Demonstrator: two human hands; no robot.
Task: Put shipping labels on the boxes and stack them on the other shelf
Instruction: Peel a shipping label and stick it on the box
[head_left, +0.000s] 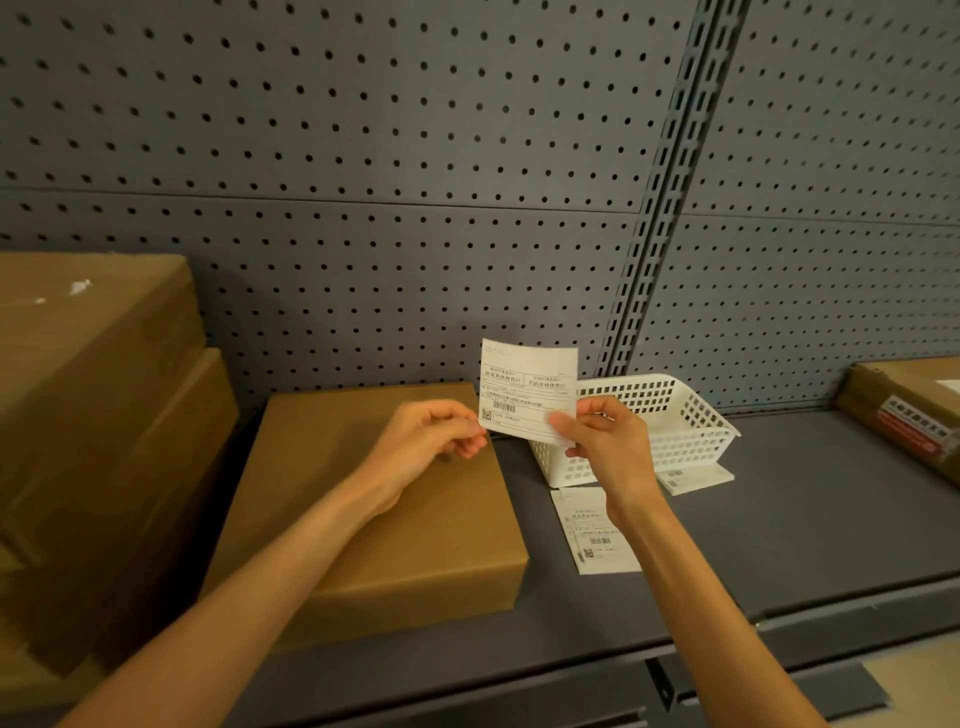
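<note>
Hands hold one shipping label (527, 387) up over the grey shelf (810, 499). Right hand (605, 441) pinches its bottom corner between thumb and fingers. Left hand (434, 434) pinches the other bottom edge with curled fingertips. A flat brown box (384, 499) lies just under the left hand (no label on top). A white basket (670, 421) sits behind the right hand, with another label (597, 530) lying flat near it.

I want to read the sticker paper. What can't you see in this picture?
- Label in the hands, head view: print too small to read.
- Left hand: fingertips curl at the label's corner; a pinch is unclear.
- Basket: right hand and label hide the inside.
- Box at right: cut off by the edge.
- Stacked boxes: cut off at left.
</note>
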